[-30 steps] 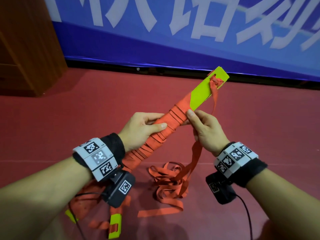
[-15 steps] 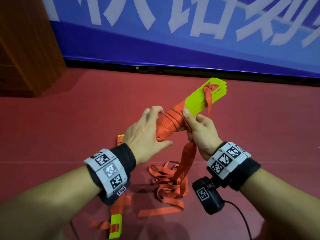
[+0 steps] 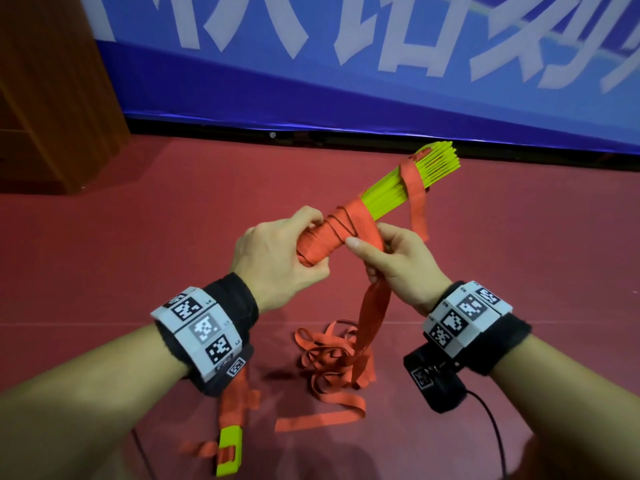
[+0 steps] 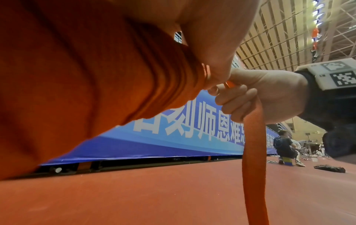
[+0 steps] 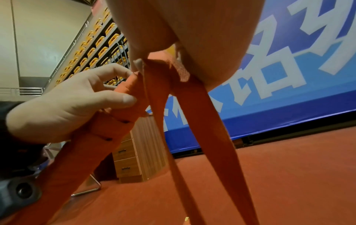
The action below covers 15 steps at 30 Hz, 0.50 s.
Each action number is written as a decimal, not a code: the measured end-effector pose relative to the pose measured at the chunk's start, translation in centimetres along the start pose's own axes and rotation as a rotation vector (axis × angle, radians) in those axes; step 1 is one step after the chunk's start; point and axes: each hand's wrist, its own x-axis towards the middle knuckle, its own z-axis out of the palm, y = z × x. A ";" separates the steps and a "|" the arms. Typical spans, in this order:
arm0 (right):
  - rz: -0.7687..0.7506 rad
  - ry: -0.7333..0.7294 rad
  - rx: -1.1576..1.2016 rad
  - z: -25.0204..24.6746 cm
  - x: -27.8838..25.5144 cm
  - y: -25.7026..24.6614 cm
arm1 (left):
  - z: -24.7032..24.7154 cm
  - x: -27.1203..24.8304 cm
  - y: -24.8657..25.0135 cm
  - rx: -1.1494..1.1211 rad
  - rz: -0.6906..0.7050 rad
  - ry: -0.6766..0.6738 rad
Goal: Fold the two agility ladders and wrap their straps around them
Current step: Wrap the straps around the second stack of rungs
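Item: folded agility ladder (image 3: 349, 233), yellow-green rungs stacked, lower part bound in orange strap; held in the air above the red floor (image 3: 138, 244), in front of the chest.
Left hand (image 3: 277, 261): grip clamped round the wrapped lower end of the bundle.
Right hand (image 3: 391, 265): grip closed on the free strap (image 4: 252, 137), fingers curled round it just beside the last winding.
Step in hand (judged): strap being wound up the bundle towards the bare rung ends.
Method advised: strap to be kept flat and taut; each turn laid edge to edge with the last; bundle to be turned by the left hand while slack is fed from the loose strap pile (image 3: 332, 362) on the floor; rungs to be kept squared.
Risk (judged): slack turns may slide off the bare ends.
Count, ladders: one in hand; a second ladder (image 3: 230, 448) is partly seen on the floor.
Count, hands: two.
Count, rungs in bundle: cannot be told.
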 end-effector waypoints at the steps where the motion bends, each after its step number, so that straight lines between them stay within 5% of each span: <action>1: -0.005 -0.006 0.019 -0.1 0.0 -0.1 | 0.0 0.0 0.0 -0.013 -0.006 0.002; 15: -0.090 0.010 -0.014 -0.2 0.0 -0.6 | -0.1 0.2 -0.1 -0.193 -0.102 -0.053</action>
